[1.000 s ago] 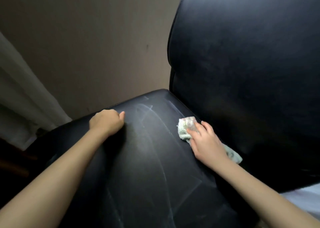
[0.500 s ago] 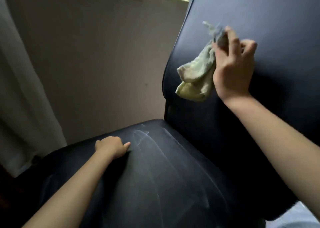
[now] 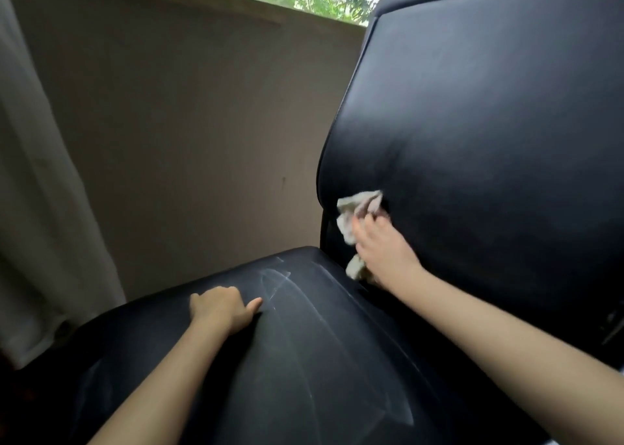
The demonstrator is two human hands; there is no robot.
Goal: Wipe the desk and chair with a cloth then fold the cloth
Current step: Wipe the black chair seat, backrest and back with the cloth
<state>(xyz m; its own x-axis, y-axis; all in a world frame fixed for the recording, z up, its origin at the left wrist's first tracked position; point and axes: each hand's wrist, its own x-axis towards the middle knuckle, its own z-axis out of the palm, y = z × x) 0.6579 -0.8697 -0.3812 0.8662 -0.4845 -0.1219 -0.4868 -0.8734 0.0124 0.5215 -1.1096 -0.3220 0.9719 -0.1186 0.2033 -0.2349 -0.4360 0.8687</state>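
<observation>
Gripping the half-hidden cloth [image 3: 347, 210] against the chair [image 3: 489, 124], the blurred right hand [image 3: 381, 249] curls its fingers; left hand [image 3: 217, 309] rests fisted.

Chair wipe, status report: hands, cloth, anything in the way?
Right hand grips cloth against lower backrest. Left hand rests curled on seat, holding nothing. No obstacle in view.
</observation>
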